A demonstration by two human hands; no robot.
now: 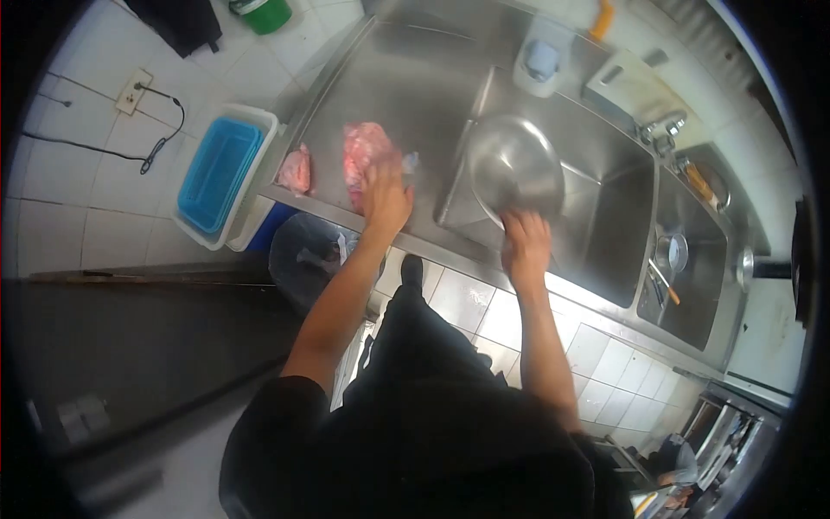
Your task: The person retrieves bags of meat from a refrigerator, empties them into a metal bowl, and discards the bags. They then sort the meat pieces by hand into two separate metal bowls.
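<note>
On the steel counter lies a large piece of raw, pinkish meat [365, 143]. My left hand [387, 197] reaches over its near right side, fingers stretched out and slightly blurred; how firmly they touch it is hard to see. A smaller piece of raw meat [296, 169] rests to the left, near the counter's edge. A round stainless steel bowl [516, 164] is tilted at the sink's left side. At its near rim, my right hand [526, 246] is closed, with the fingertips over the edge. Just right of the large meat is a small whitish scrap [411, 161].
A sink basin [618, 216] lies right of the bowl, and a smaller basin [692, 294] beyond holds a strainer [672, 253] and utensils. Below the counter's left end stands a lined bin [298, 255]. Blue trays [220, 173] sit in a white tub at left.
</note>
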